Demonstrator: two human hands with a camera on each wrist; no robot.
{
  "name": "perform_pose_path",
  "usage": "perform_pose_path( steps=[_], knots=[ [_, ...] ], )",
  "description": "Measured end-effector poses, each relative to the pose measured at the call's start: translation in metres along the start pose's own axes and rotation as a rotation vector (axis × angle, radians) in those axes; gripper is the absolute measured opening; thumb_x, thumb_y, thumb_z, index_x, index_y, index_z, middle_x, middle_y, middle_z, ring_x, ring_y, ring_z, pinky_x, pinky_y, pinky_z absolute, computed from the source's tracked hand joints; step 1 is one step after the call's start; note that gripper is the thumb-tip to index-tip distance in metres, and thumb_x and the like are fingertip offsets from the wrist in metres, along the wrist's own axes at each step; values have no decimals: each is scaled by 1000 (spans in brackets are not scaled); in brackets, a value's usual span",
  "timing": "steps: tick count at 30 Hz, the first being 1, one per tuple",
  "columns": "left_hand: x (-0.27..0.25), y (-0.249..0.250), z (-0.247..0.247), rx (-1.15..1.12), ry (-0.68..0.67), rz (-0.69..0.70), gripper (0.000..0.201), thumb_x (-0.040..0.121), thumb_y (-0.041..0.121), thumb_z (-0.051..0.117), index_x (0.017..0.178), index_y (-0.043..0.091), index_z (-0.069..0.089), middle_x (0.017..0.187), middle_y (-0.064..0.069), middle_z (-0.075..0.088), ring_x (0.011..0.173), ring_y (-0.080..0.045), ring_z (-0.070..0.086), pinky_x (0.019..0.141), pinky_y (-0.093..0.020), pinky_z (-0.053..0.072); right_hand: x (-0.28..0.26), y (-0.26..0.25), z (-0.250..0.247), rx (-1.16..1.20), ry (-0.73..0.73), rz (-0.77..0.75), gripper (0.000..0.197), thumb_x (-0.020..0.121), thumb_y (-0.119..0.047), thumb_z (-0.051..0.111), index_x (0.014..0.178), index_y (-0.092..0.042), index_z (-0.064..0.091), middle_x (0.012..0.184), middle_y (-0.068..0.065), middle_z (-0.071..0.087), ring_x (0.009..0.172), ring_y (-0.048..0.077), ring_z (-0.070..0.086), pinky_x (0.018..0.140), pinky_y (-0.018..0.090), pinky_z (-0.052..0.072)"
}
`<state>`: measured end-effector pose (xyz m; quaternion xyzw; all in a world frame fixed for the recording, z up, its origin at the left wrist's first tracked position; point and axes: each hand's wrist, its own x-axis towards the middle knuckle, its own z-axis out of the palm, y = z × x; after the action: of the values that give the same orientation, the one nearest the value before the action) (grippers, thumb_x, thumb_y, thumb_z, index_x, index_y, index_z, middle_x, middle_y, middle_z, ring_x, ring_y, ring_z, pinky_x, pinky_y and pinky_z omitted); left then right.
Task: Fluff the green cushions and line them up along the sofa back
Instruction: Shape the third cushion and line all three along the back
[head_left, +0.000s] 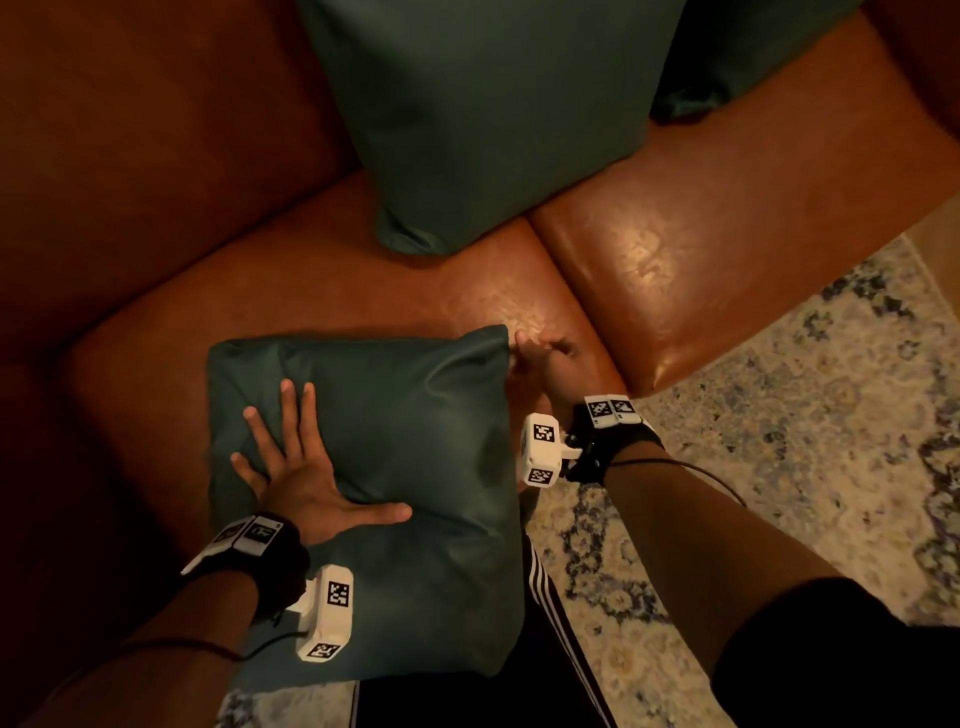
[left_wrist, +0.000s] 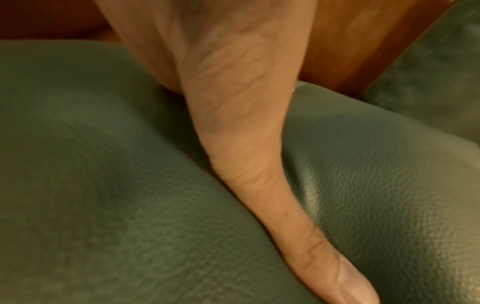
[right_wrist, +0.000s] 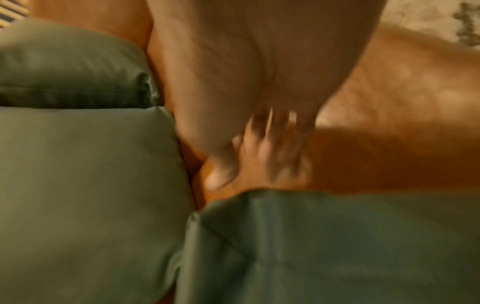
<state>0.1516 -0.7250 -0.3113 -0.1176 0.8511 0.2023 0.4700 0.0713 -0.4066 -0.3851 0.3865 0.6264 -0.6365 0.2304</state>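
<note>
green cushion (head_left: 415, 441), square, grained leather

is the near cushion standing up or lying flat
Lying flat. The near cushion lies face-up on the sofa seat, the left hand pressing it with spread fingers; the far cushion stands against the back.

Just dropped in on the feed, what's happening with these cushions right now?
A person is working a square green leather-look cushion lying flat at the front edge of the brown leather sofa seat. Their left hand presses down on its top with fingers spread flat. Their right hand is at the cushion's far right corner; blur hides whether it grips. A second green cushion already stands against the sofa back, with a third beside it to the right. The flat one is not yet lined up.
</note>
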Motion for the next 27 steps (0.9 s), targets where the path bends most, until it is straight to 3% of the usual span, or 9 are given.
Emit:
perform_pose_path(
  steps=[3, 7, 10, 13, 15, 17, 19, 23, 27],
  knots=[
    [2, 0, 1, 9, 1, -11, 194, 16, 105, 71, 153, 38, -48, 158, 17, -56, 152, -36, -46, 122, -78, -8, -6, -9, 4, 136, -227, -21, 29, 104, -17, 67, 132, -8, 68, 114, 4, 75, 101, 14, 74, 83, 28, 63],
    [3, 1, 2, 10, 2, -27, 195, 14, 105, 71, 152, 38, -48, 159, 16, -56, 152, -37, -45, 123, -78, -7, 3, -12, 11, -122, -205, -106, 11, 100, -3, 69, 106, -10, 74, 93, 5, 70, 85, 15, 64, 78, 24, 57],
    [4, 2, 1, 9, 4, -27, 195, 14, 105, 71, 153, 38, -48, 159, 17, -55, 153, -36, -45, 123, -78, -8, 4, -8, 20, -80, -93, -117, 14, 106, -30, 64, 102, -23, 76, 87, -4, 73, 78, 13, 63, 77, 37, 52],
    [6, 2, 2, 9, 2, -26, 195, 15, 105, 73, 153, 37, -48, 159, 16, -56, 152, -37, -46, 122, -78, -9, 1, -6, 10, 59, -145, -180, 31, 114, -43, 41, 129, -30, 65, 125, -4, 76, 115, 18, 73, 98, 41, 56],
    [7, 1, 3, 8, 7, -23, 195, 15, 105, 72, 154, 36, -47, 160, 16, -55, 152, -37, -46, 122, -79, -9, -4, -14, 0, -120, -265, -366, 37, 111, -14, 53, 146, -24, 57, 145, -7, 66, 136, 16, 63, 112, 38, 50],
    [8, 0, 4, 7, 8, -24, 195, 15, 105, 72, 154, 36, -47, 160, 16, -54, 152, -37, -46, 122, -79, -9, -5, -26, -3, -404, -382, -505, 53, 98, 8, 64, 143, -19, 62, 137, -21, 64, 129, -6, 60, 106, 17, 48],
    [8, 0, 4, 4, 7, -26, 196, 15, 105, 72, 154, 35, -47, 159, 16, -55, 151, -37, -47, 122, -79, -9, -1, -38, -1, -686, -421, -685, 37, 93, -9, 80, 126, -22, 73, 113, -27, 68, 108, -17, 61, 93, 8, 46],
    [8, 0, 3, 10, 14, -18, 195, 16, 105, 72, 155, 36, -46, 159, 17, -55, 152, -37, -46, 122, -79, -8, 9, -65, 3, -1008, -348, -841, 17, 92, -43, 74, 99, -28, 78, 85, -14, 76, 78, 0, 68, 78, 37, 57],
    [7, -1, 4, -1, 37, 4, 194, 16, 104, 74, 154, 39, -46, 158, 19, -55, 152, -36, -46, 122, -79, -10, 1, -63, -4, -1107, -311, -945, 17, 103, -30, 63, 109, -31, 78, 92, -18, 79, 76, 1, 70, 74, 33, 57]
  ],
)
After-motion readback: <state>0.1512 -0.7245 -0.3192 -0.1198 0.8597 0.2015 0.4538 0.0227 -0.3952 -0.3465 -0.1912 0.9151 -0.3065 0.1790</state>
